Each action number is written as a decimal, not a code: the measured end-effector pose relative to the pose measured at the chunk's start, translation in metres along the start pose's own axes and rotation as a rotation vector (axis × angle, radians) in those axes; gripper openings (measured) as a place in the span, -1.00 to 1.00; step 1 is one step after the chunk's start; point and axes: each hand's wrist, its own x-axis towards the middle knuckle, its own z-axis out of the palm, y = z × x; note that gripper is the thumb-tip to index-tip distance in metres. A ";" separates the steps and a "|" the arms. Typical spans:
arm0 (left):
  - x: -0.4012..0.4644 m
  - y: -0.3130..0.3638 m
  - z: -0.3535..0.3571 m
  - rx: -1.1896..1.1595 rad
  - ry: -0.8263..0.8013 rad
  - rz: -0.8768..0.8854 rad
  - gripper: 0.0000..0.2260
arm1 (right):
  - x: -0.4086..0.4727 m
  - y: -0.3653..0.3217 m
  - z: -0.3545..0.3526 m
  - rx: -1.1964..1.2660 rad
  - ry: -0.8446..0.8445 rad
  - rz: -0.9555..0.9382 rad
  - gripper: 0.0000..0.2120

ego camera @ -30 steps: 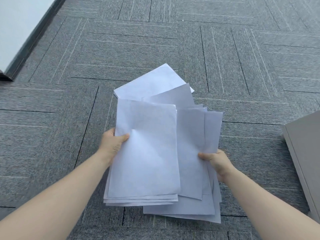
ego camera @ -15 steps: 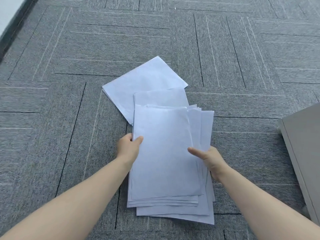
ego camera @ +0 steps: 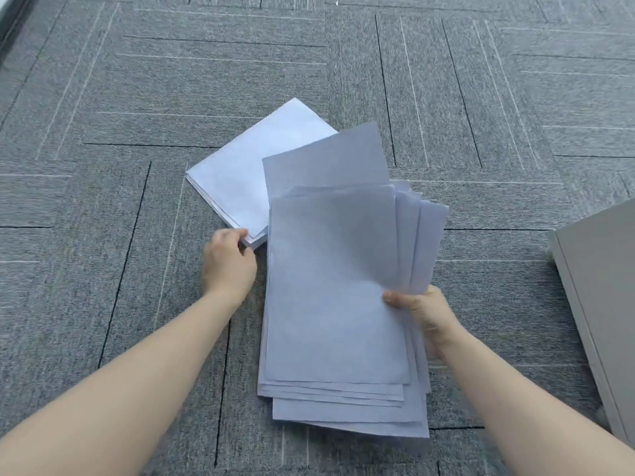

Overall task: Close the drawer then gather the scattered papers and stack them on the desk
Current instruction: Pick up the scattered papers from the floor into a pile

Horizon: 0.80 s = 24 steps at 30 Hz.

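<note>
Since half a second ago my left hand has let go of the gathered sheets and gone out to the near corner of the floor pile, leaving the bundle to my right hand alone.

Item, near: gathered sheets — a loose sheaf of plain white paper, edges fanned and uneven at the near end and on the right, hanging over the grey carpet. Right hand pinched on its right edge, thumb on top. Handling, as I judge it: light, limp, slippery sheet on sheet; held at one edge it will sag and may shed pages, so it wants a second hand or support from beneath.

Item, farther and to the left: floor pile — a squarer, thicker white stack lying flat and askew on the carpet, partly behind the sheaf. Left hand's fingertips closed on its near corner. Best taken under an edge, lifted whole.

Item, right edge: grey cabinet — drawer not visible.
</note>
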 end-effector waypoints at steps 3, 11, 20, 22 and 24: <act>0.013 0.005 -0.001 0.124 0.040 0.079 -0.56 | 0.001 0.002 -0.014 0.029 0.020 0.011 -0.80; 0.034 0.021 0.022 0.518 -0.204 0.160 -0.31 | -0.003 0.009 -0.042 0.086 0.102 0.050 -0.80; 0.043 0.045 0.017 0.703 -0.198 0.211 -0.45 | -0.003 0.010 -0.048 0.076 0.145 0.066 -0.74; 0.044 0.041 0.016 0.730 -0.179 0.249 -0.43 | -0.003 0.009 -0.047 0.065 0.148 0.068 -0.77; 0.044 0.037 0.014 0.742 -0.130 0.287 -0.46 | -0.003 0.009 -0.047 0.060 0.151 0.074 -0.78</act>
